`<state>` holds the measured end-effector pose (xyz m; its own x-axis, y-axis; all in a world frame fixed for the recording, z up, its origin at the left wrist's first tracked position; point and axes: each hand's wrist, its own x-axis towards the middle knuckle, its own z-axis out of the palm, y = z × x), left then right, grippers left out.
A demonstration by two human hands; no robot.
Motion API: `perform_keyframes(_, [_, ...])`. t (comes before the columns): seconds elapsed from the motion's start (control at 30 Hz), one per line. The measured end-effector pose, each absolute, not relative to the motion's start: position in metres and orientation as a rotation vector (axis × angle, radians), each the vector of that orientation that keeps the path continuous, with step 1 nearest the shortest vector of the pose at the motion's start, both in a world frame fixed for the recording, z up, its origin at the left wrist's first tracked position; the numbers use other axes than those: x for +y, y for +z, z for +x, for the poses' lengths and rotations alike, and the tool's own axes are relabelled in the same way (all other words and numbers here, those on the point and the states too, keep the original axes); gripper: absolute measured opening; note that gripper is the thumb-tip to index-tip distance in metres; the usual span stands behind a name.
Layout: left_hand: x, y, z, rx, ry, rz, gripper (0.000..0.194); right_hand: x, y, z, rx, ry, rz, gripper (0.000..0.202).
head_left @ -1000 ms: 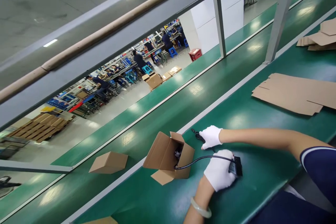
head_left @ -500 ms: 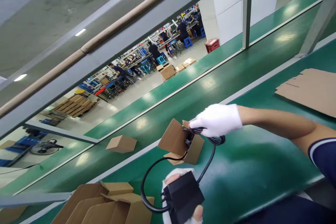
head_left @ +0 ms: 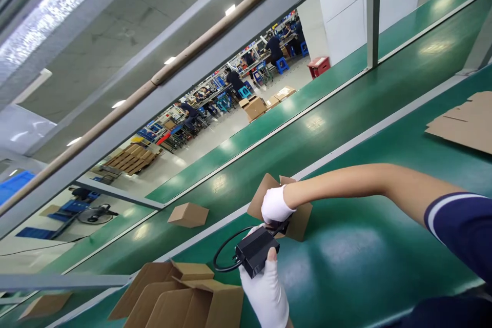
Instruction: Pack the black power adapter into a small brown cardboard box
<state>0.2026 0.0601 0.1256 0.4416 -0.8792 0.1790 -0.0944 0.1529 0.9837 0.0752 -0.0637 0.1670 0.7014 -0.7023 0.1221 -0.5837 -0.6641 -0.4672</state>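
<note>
My left hand point(head_left: 265, 289), in a white glove, comes up from the bottom edge and grips a black adapter block point(head_left: 254, 252). A black cable point(head_left: 222, 259) loops out to the left of the block. My right hand point(head_left: 274, 206), also gloved, reaches in from the right on a bare arm. It is closed on the bundled end of the cable at the mouth of a small open cardboard box point(head_left: 298, 218). The box lies on the green belt point(head_left: 357, 251), flaps spread, and my hand hides its inside.
A small closed box point(head_left: 188, 214) lies on the farther green belt. Open empty cartons point(head_left: 180, 297) crowd the bottom left. Flat cardboard sheets point(head_left: 467, 123) lie at the right edge. A grey frame post point(head_left: 372, 10) stands beyond. People work at benches far off.
My left hand lifted the adapter off the belt and brought it close to the box. My right hand picked up the cable bundle and moved it down to the box's mouth.
</note>
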Motion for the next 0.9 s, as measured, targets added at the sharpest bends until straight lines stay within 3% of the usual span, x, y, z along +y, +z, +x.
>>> perform_keyframes(0.07, [0.056,0.123,0.206,-0.969,-0.680,1.321,0.058,-0.059,0.175,0.068,0.957,-0.404,-2.593,0.011])
perform_keyframes(0.2, [0.055,0.120,0.203,-0.987,-0.751,1.336,0.066,-0.054,0.202,0.066,0.806,-0.666,-2.617,0.035])
perform_keyframes(0.3, [0.059,0.118,0.197,-1.169,-0.902,1.332,0.072,-0.054,0.220,0.085,0.474,-0.514,-2.665,0.053])
perform_keyframes(0.4, [0.064,0.116,0.197,-1.390,-0.931,1.335,0.069,-0.054,0.233,0.102,0.317,-0.242,-2.689,0.039])
perform_keyframes(0.5, [0.067,0.115,0.207,-1.350,-0.815,1.362,0.067,-0.056,0.238,0.092,0.575,-0.316,-2.716,0.025])
perform_keyframes(0.6, [0.061,0.120,0.218,-1.265,-0.622,1.429,0.059,-0.060,0.225,0.057,0.858,-0.477,-2.612,0.026])
perform_keyframes(0.8, [0.017,0.131,0.206,-1.753,-0.090,1.429,0.048,-0.074,0.153,0.014,1.360,-0.163,-2.676,0.027])
perform_keyframes(0.9, [-0.010,0.132,0.193,-1.944,-0.004,1.402,0.043,-0.078,0.125,0.024,1.453,-0.118,-2.727,0.026])
